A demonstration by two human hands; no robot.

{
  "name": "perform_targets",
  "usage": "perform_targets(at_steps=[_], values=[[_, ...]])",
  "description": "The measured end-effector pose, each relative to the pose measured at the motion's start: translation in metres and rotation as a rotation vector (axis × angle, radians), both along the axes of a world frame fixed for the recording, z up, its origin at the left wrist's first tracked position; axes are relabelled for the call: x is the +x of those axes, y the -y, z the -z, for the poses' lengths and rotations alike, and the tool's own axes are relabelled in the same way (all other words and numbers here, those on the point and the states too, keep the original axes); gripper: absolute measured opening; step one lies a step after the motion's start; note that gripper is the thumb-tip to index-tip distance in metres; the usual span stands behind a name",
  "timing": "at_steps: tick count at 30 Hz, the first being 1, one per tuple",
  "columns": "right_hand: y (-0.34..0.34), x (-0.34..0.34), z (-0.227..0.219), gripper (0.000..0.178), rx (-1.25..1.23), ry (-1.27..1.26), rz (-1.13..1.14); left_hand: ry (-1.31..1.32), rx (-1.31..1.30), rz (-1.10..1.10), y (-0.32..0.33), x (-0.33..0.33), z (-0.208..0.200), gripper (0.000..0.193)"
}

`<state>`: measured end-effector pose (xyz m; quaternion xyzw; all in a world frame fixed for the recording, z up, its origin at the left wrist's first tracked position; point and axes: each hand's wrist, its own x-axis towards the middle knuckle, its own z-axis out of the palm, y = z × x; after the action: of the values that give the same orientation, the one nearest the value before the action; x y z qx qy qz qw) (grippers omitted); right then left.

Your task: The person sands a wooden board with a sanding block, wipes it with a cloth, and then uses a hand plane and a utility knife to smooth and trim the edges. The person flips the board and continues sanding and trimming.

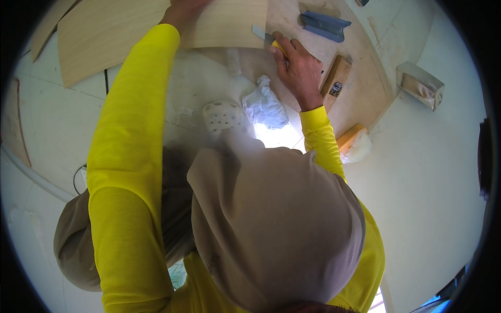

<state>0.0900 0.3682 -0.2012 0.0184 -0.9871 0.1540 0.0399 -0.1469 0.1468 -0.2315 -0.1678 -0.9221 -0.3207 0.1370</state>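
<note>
The left hand (182,9) presses flat on a thin, pale wood-veneer sheet (130,28); its fingers are cut off from view. At the sheet's lower edge, the right hand (298,68) grips a yellow-handled utility knife (267,39). The sheet looks light, flexible and likely brittle, best held flat near the cut.

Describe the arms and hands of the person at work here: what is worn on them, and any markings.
Both arms are in long, bright yellow sleeves of plain cloth that end at the wrists, the left sleeve and the right sleeve. The left hand and right hand are bare: no gloves, and no rings, watch or markings show.
</note>
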Motion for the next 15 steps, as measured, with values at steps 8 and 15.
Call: perform_targets(at_steps=[8,15], values=[[-0.0012,0.0012,-0.0001,0.035,0.026,-0.014,-0.001,0.029,-0.001,0.036,0.0029,-0.0026,-0.0016,0.052],[0.0005,-0.0022,0.0001,0.037,0.001,-0.004,0.021,0.020,-0.027,0.006,0.0002,-0.0009,-0.0002,0.052]])
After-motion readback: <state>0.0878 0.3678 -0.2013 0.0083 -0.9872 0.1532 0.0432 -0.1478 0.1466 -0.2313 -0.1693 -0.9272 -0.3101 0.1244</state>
